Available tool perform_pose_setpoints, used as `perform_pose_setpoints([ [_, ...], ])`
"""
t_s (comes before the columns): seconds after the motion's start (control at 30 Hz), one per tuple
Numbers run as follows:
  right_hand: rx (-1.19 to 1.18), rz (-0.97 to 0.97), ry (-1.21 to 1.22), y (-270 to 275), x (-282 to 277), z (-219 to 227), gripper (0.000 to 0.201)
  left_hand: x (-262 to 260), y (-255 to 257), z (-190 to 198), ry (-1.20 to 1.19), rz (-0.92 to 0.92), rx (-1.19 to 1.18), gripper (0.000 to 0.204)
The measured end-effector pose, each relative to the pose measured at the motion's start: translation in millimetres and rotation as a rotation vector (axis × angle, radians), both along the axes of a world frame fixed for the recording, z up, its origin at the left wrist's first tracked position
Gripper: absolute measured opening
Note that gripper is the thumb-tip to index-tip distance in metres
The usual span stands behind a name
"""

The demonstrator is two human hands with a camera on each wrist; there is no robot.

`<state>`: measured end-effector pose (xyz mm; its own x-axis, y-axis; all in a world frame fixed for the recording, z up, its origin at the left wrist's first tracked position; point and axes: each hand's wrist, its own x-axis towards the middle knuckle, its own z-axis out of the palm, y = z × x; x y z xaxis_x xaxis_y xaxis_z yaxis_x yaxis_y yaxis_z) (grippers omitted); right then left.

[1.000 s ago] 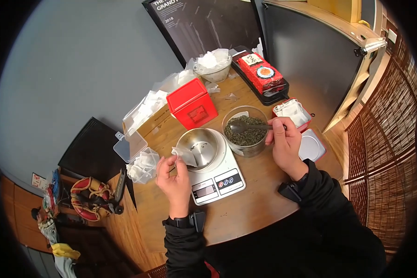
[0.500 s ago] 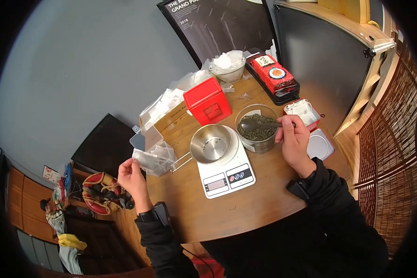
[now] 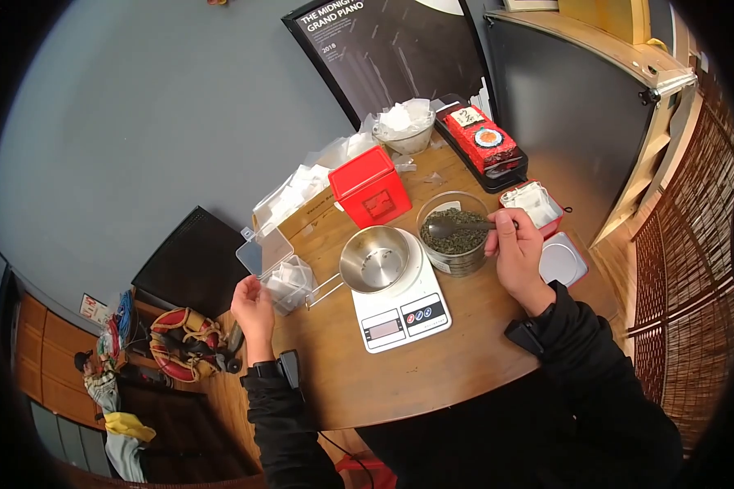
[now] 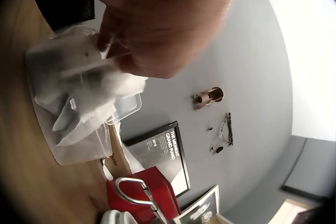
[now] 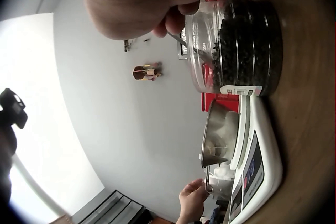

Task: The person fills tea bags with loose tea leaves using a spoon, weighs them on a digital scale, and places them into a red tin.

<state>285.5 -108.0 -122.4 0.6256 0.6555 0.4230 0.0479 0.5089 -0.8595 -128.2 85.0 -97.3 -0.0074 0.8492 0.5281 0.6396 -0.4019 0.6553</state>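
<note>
My left hand (image 3: 253, 318) is at a clear plastic box (image 4: 73, 153) of white tea bags, its fingertips by the box's top edge. In the left wrist view it pinches a blurred white tea bag (image 4: 86, 64) over the others. My right hand (image 3: 520, 261) grips the handle of a dark spoon (image 3: 465, 228), whose bowl lies over loose dark green tea leaves (image 3: 458, 244) in a round clear jar (image 5: 197, 71). Between the hands, a steel pan (image 3: 375, 261) with a few leaves inside sits on a white kitchen scale (image 3: 408, 318), its wire handle pointing left.
Behind the scale stands a red tin (image 3: 371, 187). A carton of white packets (image 3: 302, 187) and a glass bowl (image 3: 408, 138) are farther back. At right are a red wrapped pack (image 3: 485, 138) on a black tray, an opened tin (image 3: 534, 200) and its lid (image 3: 563, 261).
My left hand has moved left from beside the pan, carrying the tea bag to the clear box, and its fingertips are now close over the box. The right hand keeps the spoon at the jar.
</note>
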Motion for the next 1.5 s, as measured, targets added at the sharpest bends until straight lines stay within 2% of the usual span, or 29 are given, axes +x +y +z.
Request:
perform_pose_setpoints([
  [0.03,-0.008,0.009,0.011,-0.1,-0.2,0.0,0.023,3.0,-5.2,4.2,0.004,-0.003,-0.002,0.022],
  [0.1,-0.001,0.011,0.006,1.7,0.4,-3.0,0.023,8.7,-15.7,12.7,0.202,0.120,0.152,0.035],
  [0.27,0.006,0.000,0.004,-0.9,0.9,2.4,0.023,22.5,-26.0,22.9,0.079,0.091,0.200,0.029],
  [0.37,0.019,-0.017,0.014,-1.8,4.5,5.8,0.023,35.9,-33.3,26.5,-0.010,-0.062,0.225,0.021],
  [0.57,0.013,-0.043,-0.011,-1.2,10.7,4.0,0.023,104.4,-79.5,46.4,0.026,-0.244,0.283,0.018],
  [0.67,-0.021,-0.123,-0.152,-0.9,12.0,1.2,0.024,133.8,-96.4,46.1,0.033,-0.337,0.276,0.020],
  [0.73,-0.124,-0.190,-0.427,-2.5,9.4,2.3,0.024,145.9,-100.3,38.8,-0.011,-0.339,0.252,0.020],
  [0.8,-0.128,-0.174,-0.469,-7.1,5.9,8.2,0.024,155.1,-107.5,37.2,-0.040,-0.343,0.259,0.018],
  [0.87,-0.135,-0.034,-0.352,-10.2,3.5,10.5,0.026,157.8,-111.5,31.1,-0.117,-0.301,0.289,0.015],
  [0.93,-0.138,-0.031,-0.283,-5.3,5.8,1.0,0.027,157.7,-110.9,25.2,-0.140,-0.287,0.307,0.014],
  [1.0,-0.192,0.003,-0.099,-2.7,8.6,-4.6,0.025,155.9,-112.4,22.6,-0.160,-0.268,0.325,0.012],
  [1.2,-0.200,0.046,-0.055,-11.4,4.4,2.6,0.026,156.4,-108.0,22.1,-0.148,-0.260,0.341,0.010],
  [1.3,-0.185,-0.055,-0.025,-27.6,11.7,15.8,0.026,148.2,-101.4,22.4,-0.146,-0.248,0.349,0.010],
  [1.4,-0.146,-0.155,0.009,-33.0,42.0,23.2,0.022,144.3,-97.0,21.4,-0.168,-0.244,0.364,0.009],
  [1.47,-0.306,-0.384,-0.321,-35.5,67.1,33.2,0.017,143.6,-95.8,21.1,-0.179,-0.243,0.352,0.009],
  [1.5,-0.304,-0.386,-0.330,-35.8,78.5,34.1,0.017,143.0,-94.9,19.9,-0.182,-0.250,0.355,0.008],
])
